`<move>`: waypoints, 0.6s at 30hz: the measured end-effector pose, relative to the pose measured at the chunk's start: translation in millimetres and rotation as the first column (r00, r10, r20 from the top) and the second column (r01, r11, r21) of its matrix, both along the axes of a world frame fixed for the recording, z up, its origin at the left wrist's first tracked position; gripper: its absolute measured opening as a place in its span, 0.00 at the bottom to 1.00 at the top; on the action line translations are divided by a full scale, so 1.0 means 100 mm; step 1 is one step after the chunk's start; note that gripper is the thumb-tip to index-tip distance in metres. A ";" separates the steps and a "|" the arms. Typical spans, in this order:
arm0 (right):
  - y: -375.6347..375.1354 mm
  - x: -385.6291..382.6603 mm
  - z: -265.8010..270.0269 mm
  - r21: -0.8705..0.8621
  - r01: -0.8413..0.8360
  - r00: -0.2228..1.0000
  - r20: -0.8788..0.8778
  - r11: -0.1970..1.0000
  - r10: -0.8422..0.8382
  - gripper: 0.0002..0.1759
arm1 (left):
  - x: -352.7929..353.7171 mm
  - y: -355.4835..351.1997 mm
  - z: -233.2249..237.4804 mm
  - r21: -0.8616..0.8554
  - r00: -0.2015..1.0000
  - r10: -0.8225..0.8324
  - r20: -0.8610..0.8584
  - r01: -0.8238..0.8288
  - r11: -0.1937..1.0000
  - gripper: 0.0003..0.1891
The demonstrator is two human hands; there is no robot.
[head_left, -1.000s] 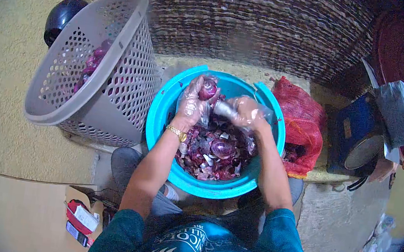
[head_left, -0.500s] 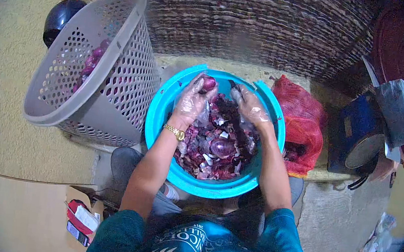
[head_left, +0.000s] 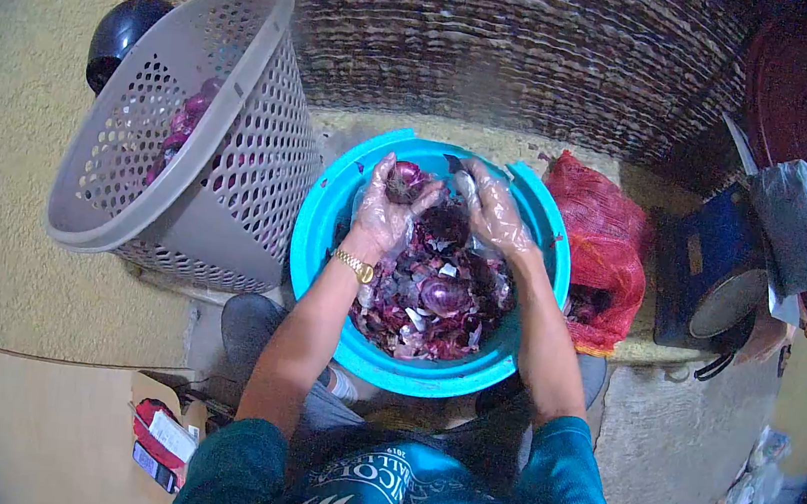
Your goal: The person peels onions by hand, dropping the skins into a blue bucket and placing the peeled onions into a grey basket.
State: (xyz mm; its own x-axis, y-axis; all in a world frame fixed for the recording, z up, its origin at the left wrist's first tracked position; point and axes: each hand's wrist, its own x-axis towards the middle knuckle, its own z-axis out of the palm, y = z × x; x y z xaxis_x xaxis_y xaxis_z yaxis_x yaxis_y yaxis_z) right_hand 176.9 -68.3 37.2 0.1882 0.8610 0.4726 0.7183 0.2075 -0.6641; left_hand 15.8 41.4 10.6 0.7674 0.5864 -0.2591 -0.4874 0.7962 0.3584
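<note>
A red onion rests in my left hand, its root end turned up and my fingers curled around it. My right hand is closed just to the right of the onion, apart from it. At its fingertips shows a small dark piece that I cannot make out. Both hands wear clear plastic gloves and are over a turquoise basin. Dry purple onion skins fill much of the basin, and another red onion lies on them.
On the left a grey perforated basket leans, with several red onions inside. A red mesh sack stands against the basin's right side. Further right is a blue weighing scale with a grey plastic bag on it.
The onion has turned in my left hand so its root end now shows. My right hand has moved left and slightly up, closer to the onion.
</note>
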 end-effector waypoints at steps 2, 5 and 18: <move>0.04 0.00 -0.10 -0.060 0.028 0.999 0.034 0.998 -0.026 0.22 | 0.00 -0.04 -0.01 0.122 0.997 0.078 -0.028 -0.074 0.990 0.31; -0.05 -0.14 0.21 -0.206 0.056 0.997 0.070 0.977 -0.042 0.32 | 0.04 0.07 -0.21 0.083 0.999 0.039 0.015 -0.040 0.996 0.27; -0.02 -0.25 0.22 -0.067 0.268 0.963 -0.012 0.961 -0.270 0.29 | 0.02 -0.01 -0.15 0.083 0.996 0.059 -0.072 -0.053 0.995 0.09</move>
State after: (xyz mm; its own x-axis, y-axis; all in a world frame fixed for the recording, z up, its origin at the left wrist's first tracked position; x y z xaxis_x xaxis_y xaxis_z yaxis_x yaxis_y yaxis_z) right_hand 151.5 -70.1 59.5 0.4264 0.8056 0.4113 0.7273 -0.0351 -0.6854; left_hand 18.2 40.2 -4.3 0.7132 0.6492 -0.2643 -0.4996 0.7354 0.4578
